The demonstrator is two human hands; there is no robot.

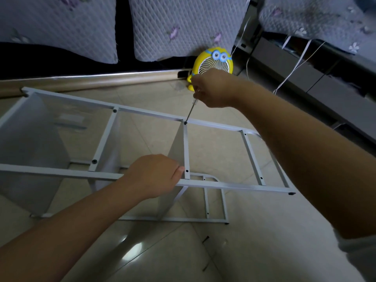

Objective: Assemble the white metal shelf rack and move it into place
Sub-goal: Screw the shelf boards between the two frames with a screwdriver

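Observation:
The white metal shelf rack (234, 185) lies on its side on the tiled floor, with its side frame facing up and several mesh shelves standing below it. My right hand (213, 88) grips a screwdriver (191, 111). Its tip sits in a screw hole on the far rail, where a cross bar meets it. My left hand (156, 174) holds the near rail beside that same cross bar, with the thumb next to a screw hole.
A yellow cartoon desk fan (211, 62) stands on the floor just behind my right hand. Quilted sofa cushions (183, 27) and a sofa base run along the back. A dark cabinet (305, 78) stands at the right. Two dark screws (206, 239) lie on the tiles near me.

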